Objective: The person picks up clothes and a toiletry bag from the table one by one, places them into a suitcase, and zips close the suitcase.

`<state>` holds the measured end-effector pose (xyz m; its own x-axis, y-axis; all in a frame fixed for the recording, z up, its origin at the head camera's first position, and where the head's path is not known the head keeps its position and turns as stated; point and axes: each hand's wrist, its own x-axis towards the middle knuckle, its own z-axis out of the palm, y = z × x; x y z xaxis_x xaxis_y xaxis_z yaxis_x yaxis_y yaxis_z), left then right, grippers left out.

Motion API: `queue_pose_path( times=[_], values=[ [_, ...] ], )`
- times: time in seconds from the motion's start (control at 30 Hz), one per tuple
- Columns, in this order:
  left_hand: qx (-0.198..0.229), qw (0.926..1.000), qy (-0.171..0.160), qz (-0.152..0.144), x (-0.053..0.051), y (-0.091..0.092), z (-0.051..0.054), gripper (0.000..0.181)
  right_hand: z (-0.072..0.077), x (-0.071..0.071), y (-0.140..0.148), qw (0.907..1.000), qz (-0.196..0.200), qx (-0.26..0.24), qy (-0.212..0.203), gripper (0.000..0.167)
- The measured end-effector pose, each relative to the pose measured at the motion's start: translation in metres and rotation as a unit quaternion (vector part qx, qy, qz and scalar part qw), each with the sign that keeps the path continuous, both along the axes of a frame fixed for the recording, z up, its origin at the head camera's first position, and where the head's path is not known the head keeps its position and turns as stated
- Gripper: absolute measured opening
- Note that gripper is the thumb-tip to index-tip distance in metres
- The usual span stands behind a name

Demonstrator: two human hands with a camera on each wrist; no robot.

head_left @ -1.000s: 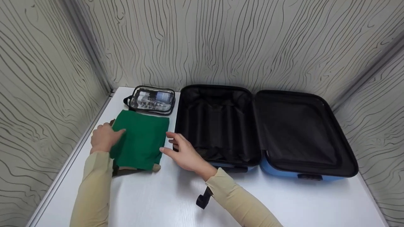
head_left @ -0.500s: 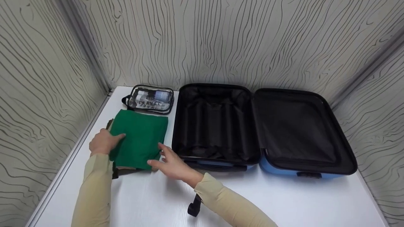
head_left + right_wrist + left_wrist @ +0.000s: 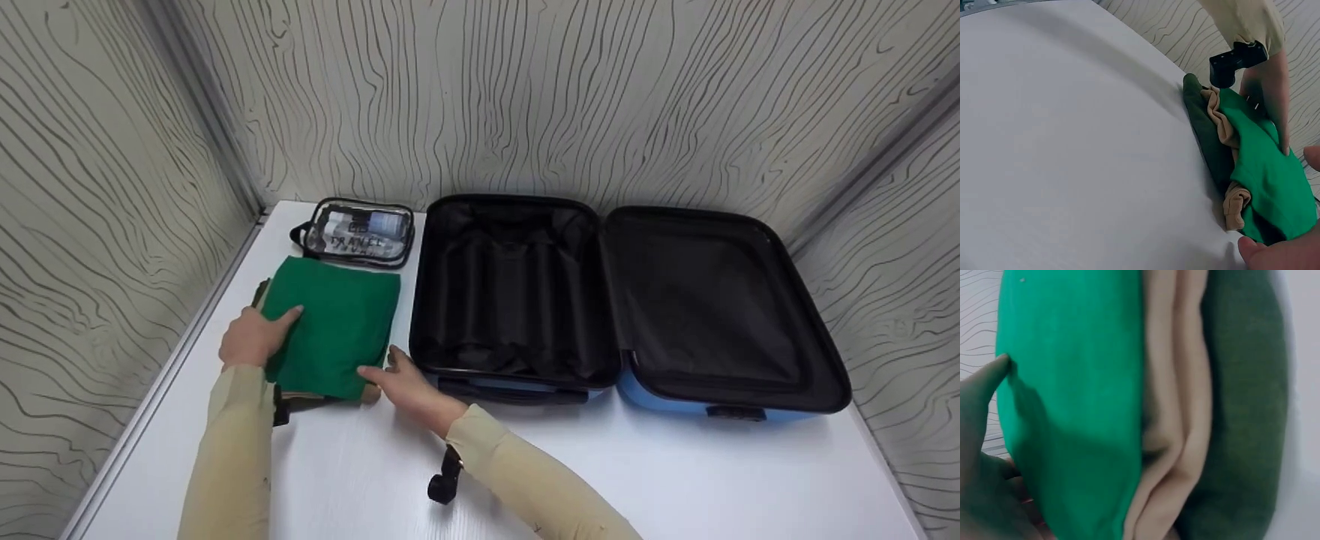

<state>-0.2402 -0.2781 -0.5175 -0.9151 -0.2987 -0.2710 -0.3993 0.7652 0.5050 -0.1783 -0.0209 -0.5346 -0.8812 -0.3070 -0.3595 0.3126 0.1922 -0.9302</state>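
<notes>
A stack of folded clothes lies at the left of the table: a bright green garment (image 3: 337, 322) on top, a beige garment (image 3: 1179, 382) in the middle and a dark green garment (image 3: 1247, 382) at the bottom. My left hand (image 3: 251, 337) grips the stack's left side, thumb on the green cloth and fingers along the edge, partly hidden. At the near right corner is my right hand (image 3: 411, 390), its thumb at the green cloth's edge and its fingers extended beside the stack. In the right wrist view, its thumb and a fingertip stand apart on either side of that corner.
Right of the clothes, a blue suitcase with black lining lies spread wide, its base (image 3: 510, 292) nearer and its lid (image 3: 712, 307) farther right. A clear travel pouch (image 3: 360, 234) with bottles sits behind the stack. Patterned walls (image 3: 510, 97) border the white table (image 3: 712, 480).
My right hand has moved left and nearer, from beside the suitcase to the near right corner of the clothes. The left hand stays at the stack's left side.
</notes>
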Motion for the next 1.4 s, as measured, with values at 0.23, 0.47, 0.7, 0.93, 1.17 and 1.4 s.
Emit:
queue_pose_path(
  times=[0.23,0.47,0.7,0.93,1.17,1.4],
  values=[
    [0.006,0.9995,0.032,-0.001,-0.002,0.001,-0.001,0.056,-0.005,-0.007,-0.001,0.9963,0.008,-0.079,-0.031,0.076],
    [0.033,0.9974,0.063,0.010,-0.005,0.009,0.004,0.061,-0.003,-0.005,0.001,0.9964,0.028,-0.068,-0.043,0.082],
    [0.028,0.9972,0.068,0.007,-0.008,0.018,0.014,0.069,-0.003,-0.006,-0.001,0.9980,0.016,-0.047,-0.039,0.079],
    [0.048,0.9888,0.141,0.004,-0.012,0.034,0.039,0.045,-0.003,-0.008,-0.003,0.9972,-0.001,-0.063,-0.039,0.077],
    [0.052,0.9814,0.185,0.000,-0.016,0.051,0.062,0.039,0.000,-0.009,-0.005,0.9945,-0.008,-0.096,-0.040,0.072],
    [0.040,0.9724,0.230,-0.003,-0.015,0.064,0.080,0.038,0.005,-0.008,-0.008,0.9911,-0.017,-0.129,-0.030,0.071]
  ],
)
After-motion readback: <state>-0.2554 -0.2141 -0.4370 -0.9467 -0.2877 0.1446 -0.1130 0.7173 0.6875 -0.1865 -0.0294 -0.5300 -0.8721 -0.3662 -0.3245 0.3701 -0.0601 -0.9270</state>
